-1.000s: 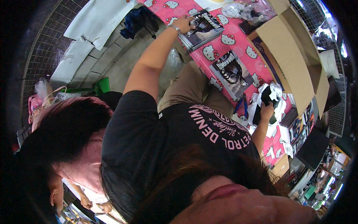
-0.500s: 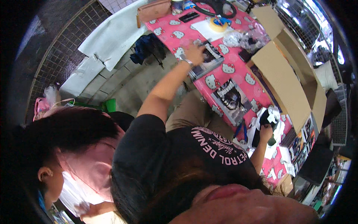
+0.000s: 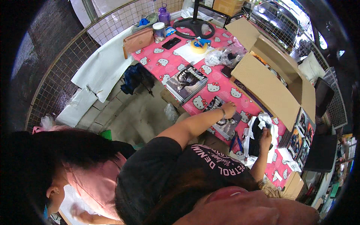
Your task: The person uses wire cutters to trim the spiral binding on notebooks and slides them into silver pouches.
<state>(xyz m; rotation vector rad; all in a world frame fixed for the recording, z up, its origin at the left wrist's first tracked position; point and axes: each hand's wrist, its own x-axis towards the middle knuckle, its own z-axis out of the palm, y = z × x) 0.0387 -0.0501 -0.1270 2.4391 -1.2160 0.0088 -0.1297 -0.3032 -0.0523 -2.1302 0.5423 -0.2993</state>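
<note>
Seen from my remote post, with the left hand as clock centre: my left hand, fingers half curled, hovers over or touches a lone picture cover on the pink table cloth; whether it grips anything I cannot tell. At four o'clock, my right hand bends its fingers over a black item amid crumpled white paper; its grip is unclear. At ten, a stack of spiral books sits by the table's edge, where a stray elbow could, I judge, topple it; a dragging forearm could skew or crease the cover, or sweep the pliers at six. The count: two hands, one cover, one stack, its books too tightly piled to number, one black item, one pair of pliers, one cardboard box at two, one tape roll at eleven.
</note>
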